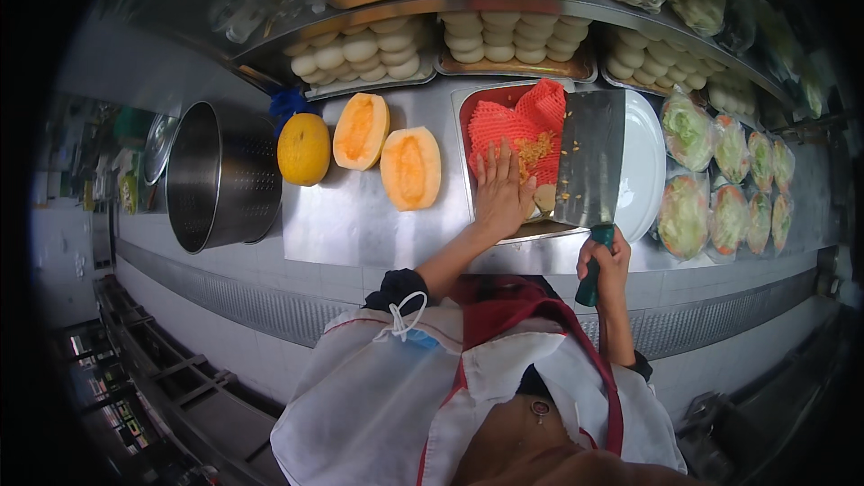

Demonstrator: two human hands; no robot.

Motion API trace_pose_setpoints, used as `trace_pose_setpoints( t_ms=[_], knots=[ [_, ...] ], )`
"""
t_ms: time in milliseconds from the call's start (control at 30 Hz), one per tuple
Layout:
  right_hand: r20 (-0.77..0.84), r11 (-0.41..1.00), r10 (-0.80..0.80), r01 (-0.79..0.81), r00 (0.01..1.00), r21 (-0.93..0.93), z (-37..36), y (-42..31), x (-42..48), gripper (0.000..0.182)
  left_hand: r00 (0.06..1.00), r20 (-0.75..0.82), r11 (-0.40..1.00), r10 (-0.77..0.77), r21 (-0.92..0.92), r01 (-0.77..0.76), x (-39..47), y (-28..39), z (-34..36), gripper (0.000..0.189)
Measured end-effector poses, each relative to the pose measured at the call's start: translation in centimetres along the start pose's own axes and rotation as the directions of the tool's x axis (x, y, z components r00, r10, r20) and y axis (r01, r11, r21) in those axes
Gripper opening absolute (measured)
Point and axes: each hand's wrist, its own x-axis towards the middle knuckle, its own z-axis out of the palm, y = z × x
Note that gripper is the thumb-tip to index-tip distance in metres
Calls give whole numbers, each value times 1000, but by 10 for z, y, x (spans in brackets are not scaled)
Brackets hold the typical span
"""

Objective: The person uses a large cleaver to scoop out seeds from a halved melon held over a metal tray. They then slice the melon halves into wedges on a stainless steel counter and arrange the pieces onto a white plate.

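Observation:
My left hand (499,196) lies with fingers spread on red foam fruit netting (499,123) inside a metal tray (462,148). Melon seeds and pulp (535,148) rest on the netting beside its fingers. My right hand (607,262) grips the green handle of a cleaver (591,162), whose broad blade, with a few seeds stuck on it, lies over the tray's right side and partly covers a white oval plate (641,165). To the left are two hollowed melon halves (362,131), (410,169), cut faces up, and a yellow melon piece (304,150), rind up.
A perforated steel pot (223,175) stands at the left. Trays of stacked white eggs (516,40) line the back under a shelf (405,3) holding bagged greens. Several wrapped vegetable packs (685,212) sit at the right, by the plate. A blue cloth (289,102) is behind the melons.

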Motion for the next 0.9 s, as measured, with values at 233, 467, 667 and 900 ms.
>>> trace_pose_setpoints(
  t_ms=[233, 467, 667, 900],
  knots=[
    [-64, 998, -14, 19, 998, 64, 9, 7, 5, 8, 912, 37, 906, 409, -134, -401, -21, 48, -32, 63],
    [-84, 997, -66, 63, 994, -38, 10, 6, -1, 11, 963, 4, 956, 270, -118, -268, -10, 38, -24, 67],
    [4, 998, -55, 55, 998, 3, 14, 10, -10, 14, 974, 21, 963, 226, -152, -220, 29, 39, -24, 73],
    [-2, 999, -42, 42, 999, 7, 9, 11, -16, 16, 975, -50, 962, 216, -163, -221, 41, 33, -27, 71]
  ],
)
